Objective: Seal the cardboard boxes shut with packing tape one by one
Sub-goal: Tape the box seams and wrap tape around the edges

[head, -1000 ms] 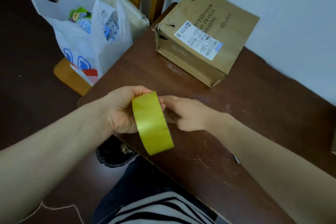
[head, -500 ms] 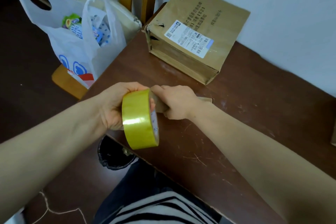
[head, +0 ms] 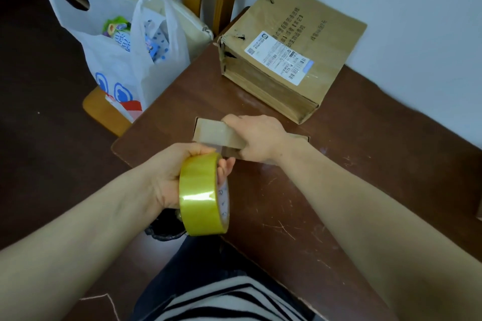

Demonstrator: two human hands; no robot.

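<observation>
Two cardboard boxes on tabletop [head: 339,177]. Item one: small box [head: 214,130], flat, near the near left corner, gripped from above by right hand [head: 258,138], fingers curled over its top and far side. Item two: large box [head: 292,60], shipping label uppermost, at far left corner against wall, well apart from both hands. Tape roll [head: 200,195], yellow, on edge, held just off the near left corner in left hand [head: 177,174], fingers wrapped round rim, tips through core. Short clear strip apparently drawn from roll toward small box; attachment impossible to tell. Step in hand, by judgement: taping of small box, large box not yet begun. Next move likely: more tape drawn along the seam, pressed flat, then severed. Also present: plastic bag [head: 125,65] on chair [head: 104,109] beyond left edge.
</observation>
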